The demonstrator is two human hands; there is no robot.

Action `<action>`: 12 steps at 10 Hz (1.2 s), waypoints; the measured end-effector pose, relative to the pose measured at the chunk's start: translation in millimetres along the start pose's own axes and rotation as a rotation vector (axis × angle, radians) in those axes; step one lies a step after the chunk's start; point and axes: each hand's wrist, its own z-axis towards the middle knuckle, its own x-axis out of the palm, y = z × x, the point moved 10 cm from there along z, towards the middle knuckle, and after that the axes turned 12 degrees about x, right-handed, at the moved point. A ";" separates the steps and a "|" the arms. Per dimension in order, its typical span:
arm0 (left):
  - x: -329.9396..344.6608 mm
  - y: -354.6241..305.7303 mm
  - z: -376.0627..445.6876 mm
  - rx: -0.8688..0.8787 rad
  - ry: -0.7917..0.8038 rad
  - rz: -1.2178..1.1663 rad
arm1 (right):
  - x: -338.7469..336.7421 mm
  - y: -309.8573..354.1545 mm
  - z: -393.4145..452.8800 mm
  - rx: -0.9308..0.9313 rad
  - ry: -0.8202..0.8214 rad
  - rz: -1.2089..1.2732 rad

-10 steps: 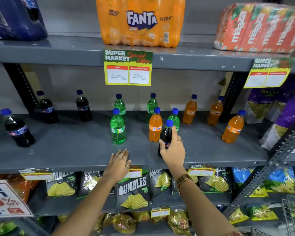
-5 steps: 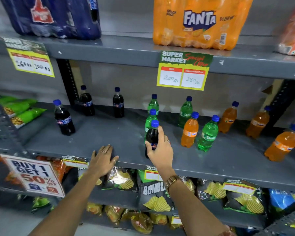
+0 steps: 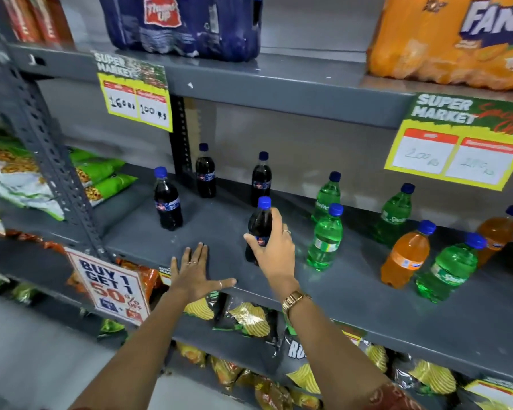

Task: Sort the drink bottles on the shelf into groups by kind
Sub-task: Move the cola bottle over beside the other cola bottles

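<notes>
Dark cola bottle [image 3: 259,229], held upright in my right hand [image 3: 274,250], has moved left along the shelf [image 3: 367,294] toward three colas; left hand [image 3: 194,273] stays flat, fingers spread, on front edge.

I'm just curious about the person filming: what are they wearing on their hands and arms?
Both forearms are bare. The right hand has a thin ring, and a gold-coloured watch with a metal link band sits on that wrist. The left hand wears rings on two fingers. A reddish patterned sleeve shows near the right elbow.
</notes>
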 end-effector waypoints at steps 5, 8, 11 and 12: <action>2.1 7.2 2.3 -0.006 -0.015 -0.022 | 39.1 24.0 27.9 -0.038 -0.016 -0.053; 2.4 2.8 -0.3 0.001 0.029 0.042 | 41.2 31.1 28.7 -0.031 0.058 -0.082; -2.2 -38.0 -15.3 0.078 -0.029 0.129 | -25.4 34.7 17.2 -0.148 -0.115 0.065; 7.1 -73.0 -20.2 0.164 -0.031 0.128 | -81.3 25.1 5.1 -0.223 -0.359 0.062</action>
